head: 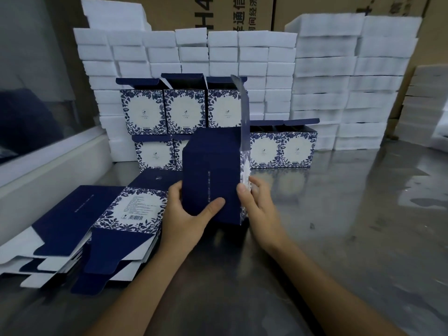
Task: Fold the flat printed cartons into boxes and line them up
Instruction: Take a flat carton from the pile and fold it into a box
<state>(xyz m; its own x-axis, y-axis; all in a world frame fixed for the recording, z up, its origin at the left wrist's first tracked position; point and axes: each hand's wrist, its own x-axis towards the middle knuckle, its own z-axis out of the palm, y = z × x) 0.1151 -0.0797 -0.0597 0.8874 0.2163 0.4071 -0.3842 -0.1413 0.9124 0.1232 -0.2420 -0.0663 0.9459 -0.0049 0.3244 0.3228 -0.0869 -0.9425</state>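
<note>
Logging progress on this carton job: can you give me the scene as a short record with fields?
in hand: dark blue carton, upright, half formed
left hand: grips its near face
right hand: pinches its right edge
flat stock: flat cartons stacked at left
finished: folded boxes in two tiers behind, lids open
backdrop: white foam blocks
surface: metal table

This looks like a packing room in a small factory or warehouse. White foam blocks [327,76] stand stacked in tall walls along a steel bench [351,226], large brown shipping cartons [242,13] with printed Chinese characters rise behind them, and identical blue floral boxes [184,112] sit in rows beside a pile of flat cartons [80,234].
</note>
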